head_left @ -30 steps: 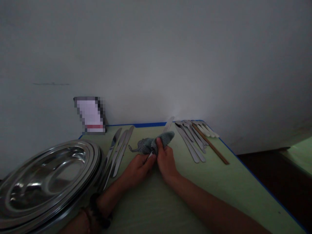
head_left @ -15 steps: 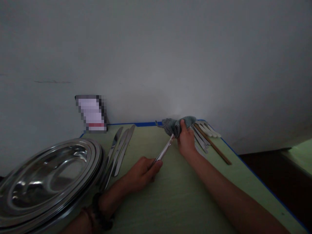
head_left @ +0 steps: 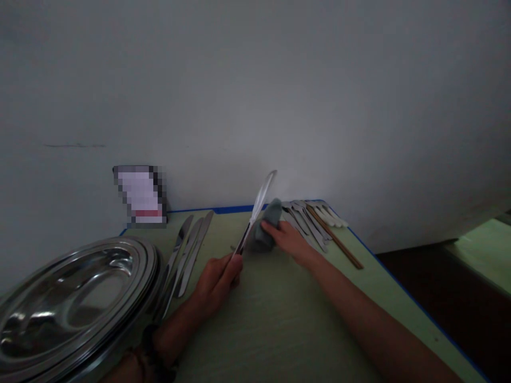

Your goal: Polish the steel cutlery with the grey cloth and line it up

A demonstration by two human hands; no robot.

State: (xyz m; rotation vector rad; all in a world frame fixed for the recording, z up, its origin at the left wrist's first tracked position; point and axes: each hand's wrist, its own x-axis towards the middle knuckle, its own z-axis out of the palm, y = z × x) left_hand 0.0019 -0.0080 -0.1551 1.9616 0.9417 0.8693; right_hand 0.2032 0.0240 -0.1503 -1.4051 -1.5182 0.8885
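My left hand [head_left: 219, 277] is closed round the handle of a metal table knife [head_left: 260, 201], its blade tilted up and pointing away over the table. In my right hand [head_left: 290, 240] is a bunched grey-green cloth [head_left: 268, 230], held just right of the knife near its handle; whether cloth and knife touch, I cannot tell. Several table knives [head_left: 190, 254] lie side by side to the left of my left hand. Beyond my right hand lie metal forks and spoons [head_left: 311, 221], a pair of wooden chopsticks [head_left: 337, 238] and white spoons [head_left: 332, 215].
Stacked oval steel trays [head_left: 138, 255] take up the table's left side. A phone-like device [head_left: 139, 197], blurred out, leans against the grey wall [head_left: 255, 96] at the back left. The pale green table [head_left: 287, 330] has a blue edge, with dark floor [head_left: 431, 276] to its right.
The cloth has come off the knife's blade, which is now bare. My right hand has drawn back to the left with the cloth. The knife now points more steeply upward.
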